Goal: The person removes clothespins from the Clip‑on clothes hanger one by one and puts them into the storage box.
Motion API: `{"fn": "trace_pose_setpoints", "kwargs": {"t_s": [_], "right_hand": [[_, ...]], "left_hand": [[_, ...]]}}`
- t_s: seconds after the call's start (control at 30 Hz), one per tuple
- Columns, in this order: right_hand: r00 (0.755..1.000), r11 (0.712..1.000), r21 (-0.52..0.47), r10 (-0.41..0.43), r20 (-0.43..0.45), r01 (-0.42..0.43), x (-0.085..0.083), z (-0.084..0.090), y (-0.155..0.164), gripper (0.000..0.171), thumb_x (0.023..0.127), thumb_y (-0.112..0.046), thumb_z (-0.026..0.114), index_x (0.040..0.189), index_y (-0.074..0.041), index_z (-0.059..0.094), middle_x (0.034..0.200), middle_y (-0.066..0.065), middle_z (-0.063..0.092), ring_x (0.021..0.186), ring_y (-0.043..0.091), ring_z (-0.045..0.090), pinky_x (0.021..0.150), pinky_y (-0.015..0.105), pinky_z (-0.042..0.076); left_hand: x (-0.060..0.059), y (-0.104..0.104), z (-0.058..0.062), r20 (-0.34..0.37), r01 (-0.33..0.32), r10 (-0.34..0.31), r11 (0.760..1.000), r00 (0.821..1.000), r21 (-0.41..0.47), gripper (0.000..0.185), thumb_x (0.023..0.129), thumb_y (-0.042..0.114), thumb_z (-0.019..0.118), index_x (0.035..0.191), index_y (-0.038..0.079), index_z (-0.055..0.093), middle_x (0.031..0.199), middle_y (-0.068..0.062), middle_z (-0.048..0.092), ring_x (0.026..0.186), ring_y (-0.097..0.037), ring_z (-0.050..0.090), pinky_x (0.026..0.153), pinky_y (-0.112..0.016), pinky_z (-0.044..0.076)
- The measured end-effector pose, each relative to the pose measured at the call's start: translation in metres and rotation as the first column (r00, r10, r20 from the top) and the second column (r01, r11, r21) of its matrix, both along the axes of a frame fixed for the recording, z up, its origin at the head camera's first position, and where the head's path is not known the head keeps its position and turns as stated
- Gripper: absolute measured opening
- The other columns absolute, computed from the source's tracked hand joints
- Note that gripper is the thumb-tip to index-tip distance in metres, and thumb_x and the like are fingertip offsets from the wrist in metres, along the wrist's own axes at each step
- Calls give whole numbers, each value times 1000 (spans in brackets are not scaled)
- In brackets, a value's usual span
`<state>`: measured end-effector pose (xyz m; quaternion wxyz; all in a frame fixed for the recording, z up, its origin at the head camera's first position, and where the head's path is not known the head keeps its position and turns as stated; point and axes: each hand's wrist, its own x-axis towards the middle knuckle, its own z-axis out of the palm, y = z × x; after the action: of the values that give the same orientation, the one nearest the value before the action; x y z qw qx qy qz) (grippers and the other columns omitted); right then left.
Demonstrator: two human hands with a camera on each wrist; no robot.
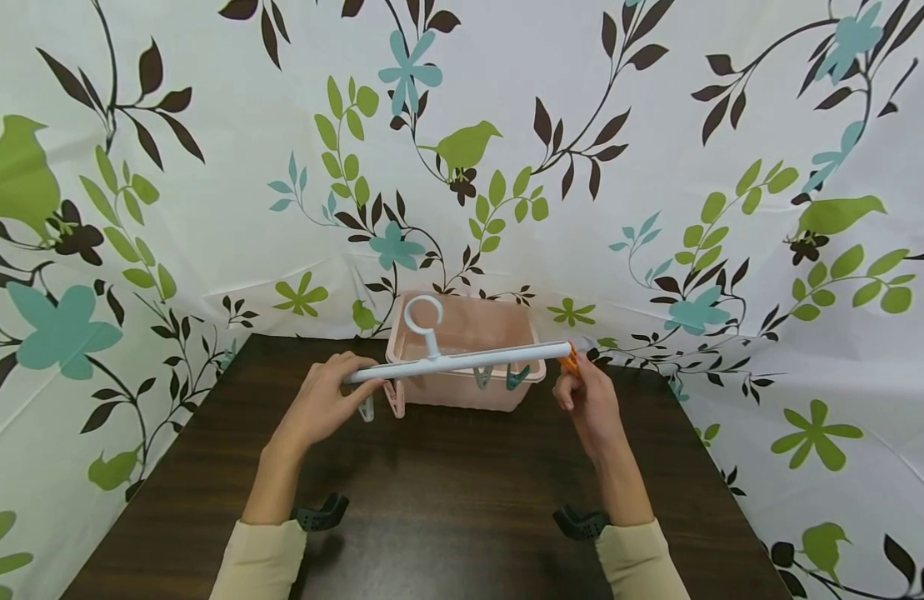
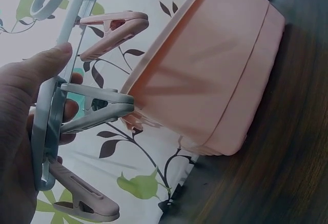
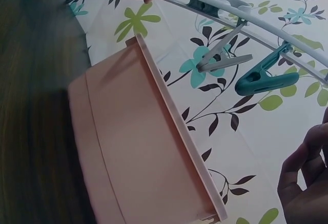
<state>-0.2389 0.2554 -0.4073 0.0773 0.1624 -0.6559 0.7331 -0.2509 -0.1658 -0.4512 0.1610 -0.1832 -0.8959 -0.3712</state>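
My left hand (image 1: pixel 322 402) grips the left end of a pale blue clip hanger (image 1: pixel 469 362), thumb in front and fingers behind. The hanger is held over the table, its hook upward and its right end slightly higher. Below the bar hang a pink clip (image 2: pixel 115 32), a light blue clip (image 2: pixel 97 106) and a greyish-pink clip (image 2: pixel 84 196) near the left hand. Farther right hang a grey clip (image 3: pixel 225 55) and a teal clip (image 3: pixel 266 80). At the right end, my right hand (image 1: pixel 592 404) pinches an orange clip (image 1: pixel 570 362), partly hidden by the fingers.
A pink plastic basin (image 1: pixel 454 393) stands at the back of the dark wooden table (image 1: pixel 432 483), just behind the hanger. Patterned white cloth (image 1: pixel 506 100) with leaves and birds surrounds the table at the back and sides.
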Motion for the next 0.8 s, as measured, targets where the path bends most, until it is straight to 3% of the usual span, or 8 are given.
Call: {"fn": "trace_pose_setpoints", "kwargs": {"t_s": [0.2, 0.43, 0.63, 0.8], "right_hand": [[999, 1000, -8, -3, 38, 3, 0, 0, -1, 44, 120, -39, 36, 105, -5, 60, 53, -5, 44, 56, 18, 36, 62, 32, 32], [995, 999, -11, -32, 95, 33, 0, 4, -6, 46, 120, -41, 35, 99, -6, 56, 57, -2, 37, 61, 21, 30, 66, 34, 28], [994, 999, -28, 24, 106, -22, 1, 6, -7, 46, 120, -40, 35, 95, -5, 52, 58, -1, 34, 62, 24, 26, 71, 41, 20], [990, 995, -52, 95, 101, -91, 0, 6, -5, 42, 120, -40, 35, 100, -10, 58, 57, -3, 33, 60, 22, 22, 68, 40, 19]], "left_hand": [[0, -1, -1, -58, -1, 1, 1000, 998, -1, 33, 102, 36, 76, 127, 15, 77, 100, 1, 68, 95, -25, 57, 90, -44, 35], [1, -3, -1, -114, 7, -6, 1000, 993, 14, 38, 100, 25, 78, 137, 25, 76, 94, 7, 63, 92, -15, 51, 89, -41, 31], [1, -5, -1, -141, 11, -6, 999, 990, 37, 38, 98, 23, 80, 136, 23, 77, 94, 7, 64, 90, -15, 52, 90, -42, 32], [0, -6, -2, -162, 21, -13, 999, 987, 47, 37, 98, 20, 80, 135, 21, 77, 95, 6, 65, 91, -17, 52, 90, -42, 32]]}}
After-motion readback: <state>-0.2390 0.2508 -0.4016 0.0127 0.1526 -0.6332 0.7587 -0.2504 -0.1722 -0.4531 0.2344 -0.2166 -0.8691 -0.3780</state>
